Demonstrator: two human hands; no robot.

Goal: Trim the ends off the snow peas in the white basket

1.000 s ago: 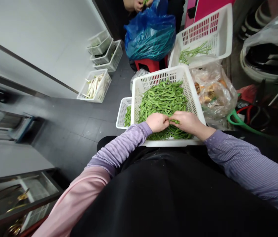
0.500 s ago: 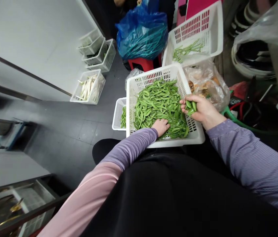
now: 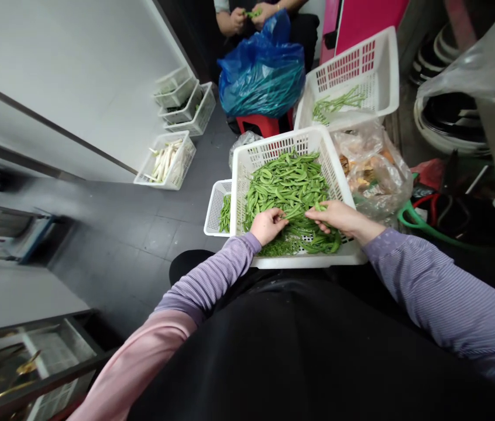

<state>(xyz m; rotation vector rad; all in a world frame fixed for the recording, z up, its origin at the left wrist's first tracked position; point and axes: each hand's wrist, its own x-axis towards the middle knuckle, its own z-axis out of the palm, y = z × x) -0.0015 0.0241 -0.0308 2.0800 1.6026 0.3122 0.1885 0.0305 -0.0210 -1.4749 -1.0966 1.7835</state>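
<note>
Green pea pods (image 3: 289,181) fill much of a white slotted basket (image 3: 244,166) in front of my body. Over the left part of the heap, my left hand (image 3: 268,225) has its thumb and fingertips pinched at a pod. Facing it from the right, my right hand (image 3: 333,217) has its fingers curled round some green pods, with a bit of green showing above the index finger. A small gap separates the two hands. Small green scraps lie in the basket's near part, below my hands.
Beyond the basket, a blue plastic bag (image 3: 261,76) sits on a red stool (image 3: 261,124). Another white basket (image 3: 388,76) holds green stalks. A clear bag (image 3: 377,169) lies right; a small basket (image 3: 213,207) stands left. At the top, another person's hands (image 3: 247,19) hold something green.
My left hand has lifted off the pods and shifted left into a pinch. My right hand has moved left over the heap. The other person's hands now show more fully at the top.
</note>
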